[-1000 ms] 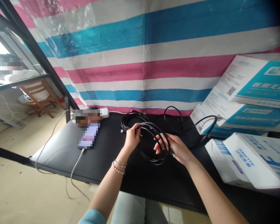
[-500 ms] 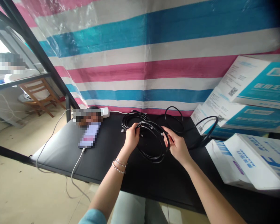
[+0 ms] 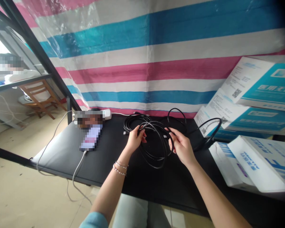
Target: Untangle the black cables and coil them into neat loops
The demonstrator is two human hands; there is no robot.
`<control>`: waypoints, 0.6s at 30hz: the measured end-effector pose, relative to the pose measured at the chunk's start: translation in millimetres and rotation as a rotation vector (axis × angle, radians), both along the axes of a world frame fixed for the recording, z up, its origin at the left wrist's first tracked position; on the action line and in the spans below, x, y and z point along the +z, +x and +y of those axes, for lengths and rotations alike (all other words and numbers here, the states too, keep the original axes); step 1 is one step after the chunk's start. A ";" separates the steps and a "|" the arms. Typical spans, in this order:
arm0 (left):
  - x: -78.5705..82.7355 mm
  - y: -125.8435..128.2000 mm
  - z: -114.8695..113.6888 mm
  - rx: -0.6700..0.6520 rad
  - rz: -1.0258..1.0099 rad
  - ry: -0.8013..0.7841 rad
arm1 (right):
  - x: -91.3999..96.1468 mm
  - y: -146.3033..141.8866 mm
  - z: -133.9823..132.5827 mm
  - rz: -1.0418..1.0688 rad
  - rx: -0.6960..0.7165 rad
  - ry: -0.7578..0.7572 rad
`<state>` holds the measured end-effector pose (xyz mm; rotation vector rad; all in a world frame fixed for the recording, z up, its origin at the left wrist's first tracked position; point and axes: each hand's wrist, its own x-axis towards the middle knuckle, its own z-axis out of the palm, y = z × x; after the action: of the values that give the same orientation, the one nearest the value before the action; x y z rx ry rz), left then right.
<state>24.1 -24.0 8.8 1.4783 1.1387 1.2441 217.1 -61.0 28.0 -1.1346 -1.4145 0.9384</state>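
A looped black cable (image 3: 154,163) hangs between my two hands, a little above the black table. My left hand (image 3: 134,139) is closed on the left side of the loops, thumb against fingers. On the right side, my right hand (image 3: 182,147) pinches the same cable. A small light-coloured plug end (image 3: 165,136) shows close to the right fingers. Just behind my left hand, a second coil of black cable (image 3: 130,122) lies on the table. More black cable (image 3: 177,109) curves up behind my right hand.
On the right stand stacked blue-and-white boxes (image 3: 249,117), with white cartons (image 3: 256,167) in front. At left a phone (image 3: 92,137) lies on the black table (image 3: 109,164), joined to a white cord (image 3: 77,167). A person (image 3: 21,74) sits beyond the black frame, near a wooden chair (image 3: 39,95).
The held loops have spread apart and sag slightly lower. My right hand has shifted a little to the right; my left hand stays nearly in place.
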 end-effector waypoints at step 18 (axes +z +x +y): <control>1.2 4.8 -5.7 0.365 0.397 0.184 | 13.0 -15.8 -17.7 0.445 0.685 -0.364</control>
<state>28.8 -29.8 10.0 1.7616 1.6522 1.3616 201.3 -78.7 41.0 -0.6098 -1.2941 1.8652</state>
